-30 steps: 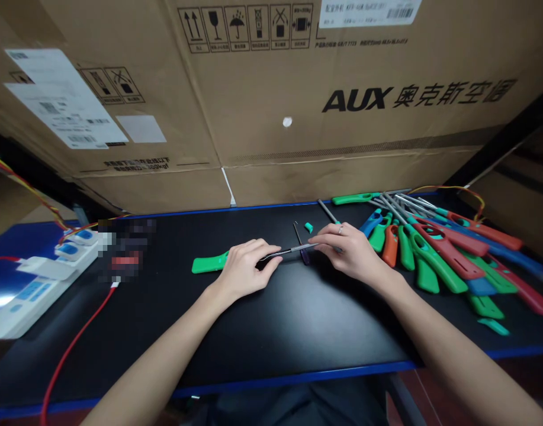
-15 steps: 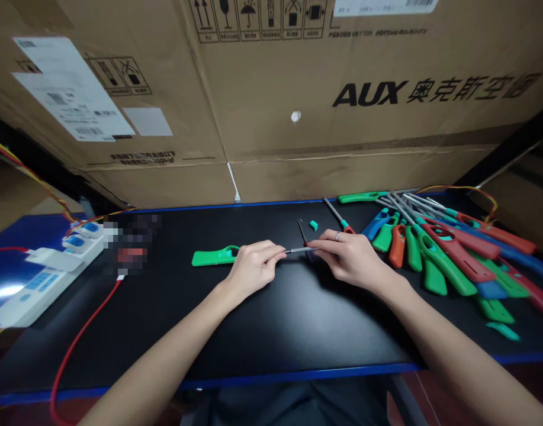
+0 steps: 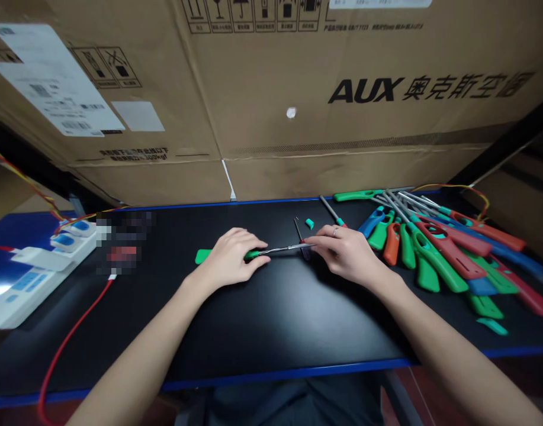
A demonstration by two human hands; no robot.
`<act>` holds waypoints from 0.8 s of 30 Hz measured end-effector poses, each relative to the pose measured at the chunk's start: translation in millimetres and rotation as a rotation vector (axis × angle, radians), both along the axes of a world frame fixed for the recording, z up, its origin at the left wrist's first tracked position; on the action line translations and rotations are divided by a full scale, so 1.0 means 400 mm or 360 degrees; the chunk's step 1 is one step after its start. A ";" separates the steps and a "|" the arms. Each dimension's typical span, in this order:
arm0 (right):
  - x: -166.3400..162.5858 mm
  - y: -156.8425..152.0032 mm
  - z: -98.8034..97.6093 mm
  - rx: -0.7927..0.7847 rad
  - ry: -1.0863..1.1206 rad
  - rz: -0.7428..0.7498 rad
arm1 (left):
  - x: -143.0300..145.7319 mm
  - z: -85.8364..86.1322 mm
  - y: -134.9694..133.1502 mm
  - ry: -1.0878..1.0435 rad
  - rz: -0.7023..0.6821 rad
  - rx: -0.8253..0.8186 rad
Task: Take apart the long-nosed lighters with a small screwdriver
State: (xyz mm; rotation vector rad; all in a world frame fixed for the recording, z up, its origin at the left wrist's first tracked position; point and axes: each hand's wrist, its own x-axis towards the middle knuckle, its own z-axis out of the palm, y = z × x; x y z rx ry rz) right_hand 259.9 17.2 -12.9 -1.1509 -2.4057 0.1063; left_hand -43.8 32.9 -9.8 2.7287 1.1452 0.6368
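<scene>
My left hand [image 3: 233, 260] lies over a green long-necked lighter [image 3: 203, 256] on the black table, fingers curled round its body. Its thin metal tube [image 3: 280, 249] runs right to my right hand [image 3: 344, 254], whose fingertips pinch the tube's end. A small dark rod with a red tip [image 3: 299, 232] lies just behind the tube. A small green plastic piece [image 3: 309, 223] sits behind that. A loose metal tube with a green and red end [image 3: 331, 212] lies further back.
A pile of several green, red, blue and orange lighters [image 3: 435, 248] fills the right of the table. A green shard [image 3: 490, 325] lies near the front right edge. White power strips [image 3: 40, 260] and a red cable [image 3: 71, 349] are at left. A large cardboard box [image 3: 271, 89] walls the back.
My left hand has slid left over the green lighter body, covering more of it. My right hand keeps its pinch on the tube's end. The view has shifted slightly.
</scene>
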 end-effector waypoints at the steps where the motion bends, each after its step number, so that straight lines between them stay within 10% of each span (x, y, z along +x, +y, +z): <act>1: 0.002 0.001 -0.001 -0.0010 -0.0004 -0.0018 | -0.011 -0.001 0.004 -0.0009 -0.0009 -0.0023; 24: -0.045 -0.028 -0.008 -0.0206 0.0045 0.0117 | 0.019 0.008 -0.025 0.0101 -0.0132 -0.0132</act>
